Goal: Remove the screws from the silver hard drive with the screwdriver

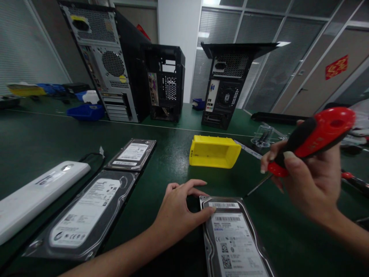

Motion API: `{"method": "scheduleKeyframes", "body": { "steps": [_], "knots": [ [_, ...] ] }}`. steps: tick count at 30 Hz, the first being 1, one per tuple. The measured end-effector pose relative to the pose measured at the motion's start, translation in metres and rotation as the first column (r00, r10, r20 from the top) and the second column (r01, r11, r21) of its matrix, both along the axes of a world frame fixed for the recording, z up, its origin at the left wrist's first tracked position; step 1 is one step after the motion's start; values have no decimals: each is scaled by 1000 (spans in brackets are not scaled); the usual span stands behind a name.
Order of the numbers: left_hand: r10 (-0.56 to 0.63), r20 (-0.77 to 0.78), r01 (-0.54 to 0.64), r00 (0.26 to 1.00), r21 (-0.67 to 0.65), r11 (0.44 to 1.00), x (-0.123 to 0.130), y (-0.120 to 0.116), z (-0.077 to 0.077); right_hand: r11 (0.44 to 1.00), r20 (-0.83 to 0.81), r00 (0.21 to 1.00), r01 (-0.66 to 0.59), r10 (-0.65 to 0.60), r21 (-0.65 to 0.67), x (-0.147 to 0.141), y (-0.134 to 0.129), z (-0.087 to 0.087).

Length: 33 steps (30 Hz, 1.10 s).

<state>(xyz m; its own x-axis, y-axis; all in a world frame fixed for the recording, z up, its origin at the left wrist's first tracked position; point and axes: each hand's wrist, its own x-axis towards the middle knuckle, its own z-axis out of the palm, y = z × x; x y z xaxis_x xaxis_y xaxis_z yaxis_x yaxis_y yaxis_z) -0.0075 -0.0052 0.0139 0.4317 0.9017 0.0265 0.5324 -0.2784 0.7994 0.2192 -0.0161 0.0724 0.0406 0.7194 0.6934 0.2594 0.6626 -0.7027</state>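
Note:
A silver hard drive (236, 238) with a white label lies on the green table near the front edge of the view. My left hand (183, 206) rests at its upper left corner, thumb on the drive's top and fingers curved apart from the thumb. Wrapped round the handle of a red and black screwdriver (314, 138) is my right hand (314, 177). The screwdriver's thin shaft slants down to the left, its tip close to the drive's upper right corner; whether it touches cannot be made out. A yellow bin (215, 154) stands behind the drive.
Two more hard drives (86, 215) (132, 154) and a white power strip (43, 192) lie at left. Computer cases (131, 69) (165, 82) (226, 84) stand at the back. A blue bin (85, 112) sits back left; a clear cup (263, 135) and another red-handled tool (356, 181) are at right.

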Motion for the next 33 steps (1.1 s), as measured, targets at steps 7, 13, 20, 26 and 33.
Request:
{"method": "scheduleKeyframes", "body": {
  "steps": [7,13,20,26,33],
  "knots": [
    [-1,5,1,1000,11,1000,0,-1,-1,999,-67,998,-6,3,-35,-1,2,1],
    [0,3,0,1000,8,1000,0,-1,-2,999,-86,996,-7,4,-38,0,4,-1],
    [16,8,-15,1000,-27,1000,0,-2,1,998,-116,993,17,-25,-66,1,2,-5],
    [9,19,-8,1000,-36,999,-1,-1,2,997,-105,993,52,-59,-63,-1,2,-4],
    [13,40,-12,999,-33,999,-1,-3,2,996,-82,993,79,-82,-41,-4,-5,-6]
  ]
}}
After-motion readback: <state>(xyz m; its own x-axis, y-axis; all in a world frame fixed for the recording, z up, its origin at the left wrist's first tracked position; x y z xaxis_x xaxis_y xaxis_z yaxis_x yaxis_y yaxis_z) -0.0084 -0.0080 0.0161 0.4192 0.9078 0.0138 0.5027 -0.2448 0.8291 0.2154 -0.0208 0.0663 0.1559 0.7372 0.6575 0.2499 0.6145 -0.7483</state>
